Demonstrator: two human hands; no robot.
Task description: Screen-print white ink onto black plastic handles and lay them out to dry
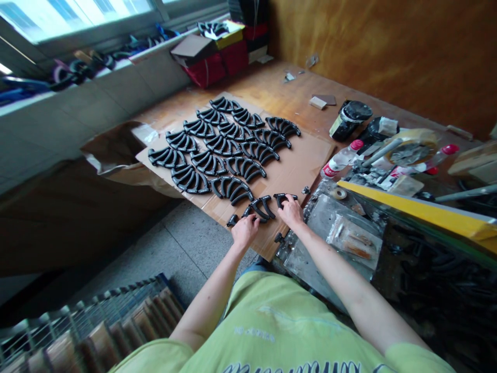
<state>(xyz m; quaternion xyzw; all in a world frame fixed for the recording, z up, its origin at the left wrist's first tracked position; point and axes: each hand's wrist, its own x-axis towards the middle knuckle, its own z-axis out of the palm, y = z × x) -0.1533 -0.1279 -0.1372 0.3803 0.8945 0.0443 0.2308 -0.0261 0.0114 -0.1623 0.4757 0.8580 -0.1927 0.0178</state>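
Observation:
Curved black pieces [244,168] lie in fanned groups across a flat cardboard sheet [306,160]. At the sheet's near edge my left hand [246,230] has its fingers closed on a black curved piece [258,217] of a shorter group. To its right, my right hand [290,211] pinches another black piece [280,199] lying a little apart from that group. A small black end [232,220] shows just left of my left hand. Fingertips partly cover both held pieces.
Right of the sheet stand a bottle with a red cap [341,159], a black pot [349,120], a tape roll [413,147] and a yellow-edged bin [419,204]. Red boxes [235,57] stand at the back. A wire rack [97,321] is at lower left.

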